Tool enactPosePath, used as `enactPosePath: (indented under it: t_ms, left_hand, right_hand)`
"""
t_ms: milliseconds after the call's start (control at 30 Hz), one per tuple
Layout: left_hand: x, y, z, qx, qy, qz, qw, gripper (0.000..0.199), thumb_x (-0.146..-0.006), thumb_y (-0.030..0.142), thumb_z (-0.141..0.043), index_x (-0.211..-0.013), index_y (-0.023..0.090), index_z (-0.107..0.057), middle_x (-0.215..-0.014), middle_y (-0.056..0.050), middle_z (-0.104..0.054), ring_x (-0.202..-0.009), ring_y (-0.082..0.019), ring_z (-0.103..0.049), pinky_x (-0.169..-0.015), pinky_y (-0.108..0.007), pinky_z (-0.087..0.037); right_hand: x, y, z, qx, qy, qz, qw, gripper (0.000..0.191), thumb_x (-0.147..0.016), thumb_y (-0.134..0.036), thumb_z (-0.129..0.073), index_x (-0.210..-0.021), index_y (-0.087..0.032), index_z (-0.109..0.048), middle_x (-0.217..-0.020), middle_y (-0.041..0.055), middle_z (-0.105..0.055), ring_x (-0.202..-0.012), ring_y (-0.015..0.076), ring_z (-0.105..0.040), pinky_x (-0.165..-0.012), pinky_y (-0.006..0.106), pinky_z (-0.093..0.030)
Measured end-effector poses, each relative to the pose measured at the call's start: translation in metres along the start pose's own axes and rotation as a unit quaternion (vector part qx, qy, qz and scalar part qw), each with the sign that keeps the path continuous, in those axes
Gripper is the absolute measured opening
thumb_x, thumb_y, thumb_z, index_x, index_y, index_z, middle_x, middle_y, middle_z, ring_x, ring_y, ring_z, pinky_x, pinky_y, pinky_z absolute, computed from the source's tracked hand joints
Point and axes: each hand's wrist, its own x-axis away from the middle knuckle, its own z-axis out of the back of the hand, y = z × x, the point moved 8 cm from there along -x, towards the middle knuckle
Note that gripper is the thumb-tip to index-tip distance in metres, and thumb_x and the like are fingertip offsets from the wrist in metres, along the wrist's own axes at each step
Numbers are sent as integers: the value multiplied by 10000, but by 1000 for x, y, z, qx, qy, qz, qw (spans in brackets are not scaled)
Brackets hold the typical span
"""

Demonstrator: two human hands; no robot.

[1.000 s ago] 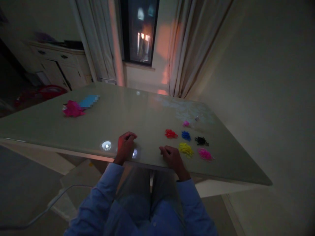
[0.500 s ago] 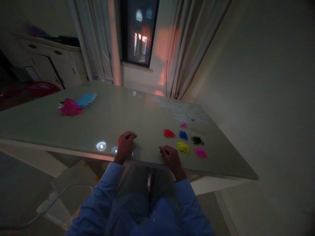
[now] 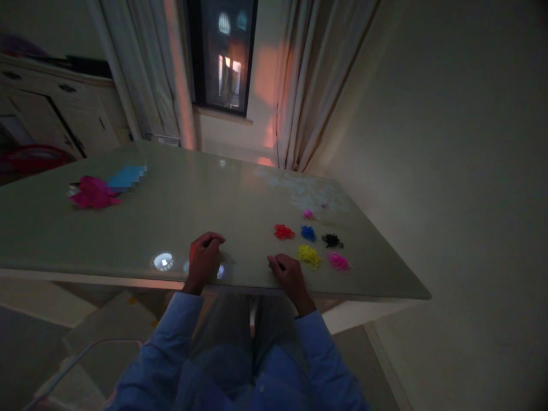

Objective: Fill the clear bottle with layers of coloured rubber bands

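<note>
Piles of thin, bright, stringy bits sit on the shiny table [image 3: 240, 200], over by the right hand [image 3: 287, 271]. Red pile [image 3: 283, 232], blue pile [image 3: 308, 233] and black pile [image 3: 333, 240] make a back row, going left to right. Yellow pile [image 3: 309, 257] and pink pile [image 3: 339, 261] lie in front of them. The yellow pile is just beside the right hand. A small pink lump [image 3: 307, 213] lies behind the blue one. Both hands are near the table's front edge, a gap between them. The right fingers are curled in and close together. The left hand [image 3: 205, 256] is curled the same way, well apart from the piles. I cannot tell if anything is tucked inside either hand. Far to the left, a crumpled dark pink thing [image 3: 93, 193] lies by a flat blue thing [image 3: 126, 178].
</note>
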Motion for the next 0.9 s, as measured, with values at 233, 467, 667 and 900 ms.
enactPosePath:
  t_ms: [233,467,667,900]
  left_hand:
    - [2,1,2,-9,0,1,1000,233,-609,374,-559,-656,186,-691,-521,26,-523,-514,-130,-446,-475,-228,-327]
    - [5,-4,2,-6,-4,32,999,289,-581,419,-566,-687,181,-692,-528,31,-520,-484,-121,-406,-446,-228,-297]
    - [6,1,3,-12,-2,42,999,304,-547,438,-556,-664,191,-688,-517,21,-527,-504,-138,-436,-457,-231,-320]
    - [6,0,2,-11,-2,42,999,304,-550,451,-559,-663,201,-690,-533,18,-534,-507,-141,-437,-460,-239,-326]
  right_hand:
    - [2,-8,12,-55,2,-12,998,575,-988,-608,-436,-616,-201,-600,-561,2,-584,-512,126,-532,-535,257,-402]
    - [-46,-2,98,-130,69,-18,989,387,-909,-566,-612,-758,-210,-631,-669,-13,-602,-562,116,-541,-554,247,-463]
    - [-129,70,180,10,128,-81,988,543,-693,-551,-754,-1081,-204,-597,-945,42,-657,-729,164,-611,-712,338,-549]
    - [-164,137,210,98,173,-150,968,705,-497,-396,-861,-1100,-178,-567,-1080,130,-636,-897,256,-609,-828,423,-522]
